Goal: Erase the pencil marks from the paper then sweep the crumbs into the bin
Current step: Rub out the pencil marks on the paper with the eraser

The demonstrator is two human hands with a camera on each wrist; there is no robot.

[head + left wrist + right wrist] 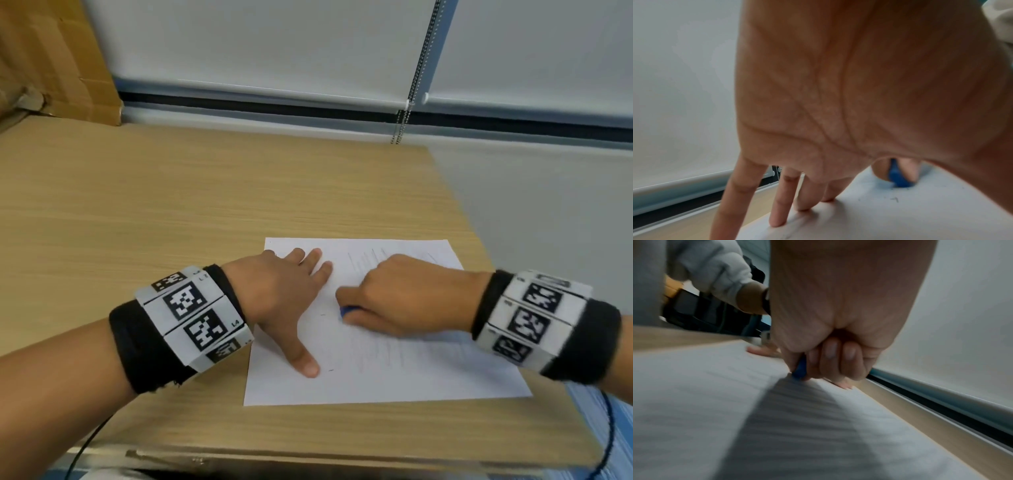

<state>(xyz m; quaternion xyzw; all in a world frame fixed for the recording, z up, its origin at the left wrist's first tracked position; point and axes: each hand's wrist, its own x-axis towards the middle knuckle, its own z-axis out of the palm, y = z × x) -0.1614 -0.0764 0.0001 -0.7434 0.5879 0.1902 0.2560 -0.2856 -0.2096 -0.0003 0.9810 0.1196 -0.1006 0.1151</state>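
Observation:
A white sheet of paper [394,377] with faint pencil lines lies on the wooden desk [171,205] near its right edge. My left hand [291,298] lies flat on the sheet's left part, its straight fingers [781,216] and spread thumb pressing the paper [920,219] down. My right hand [394,301] is curled into a fist and pinches a small blue eraser [347,312] between thumb and fingers, its tip on the paper's middle. From the two wrist views the eraser [898,177] [800,369] touches the sheet [694,394]. A few small dark marks sit near the thumb.
A brown cardboard box [51,58] stands at the back left of the desk. A white roller blind [274,44] with a bead chain [411,85] hangs behind it. The desk's right edge runs close to the paper. A black cable [85,442] hangs off the front edge.

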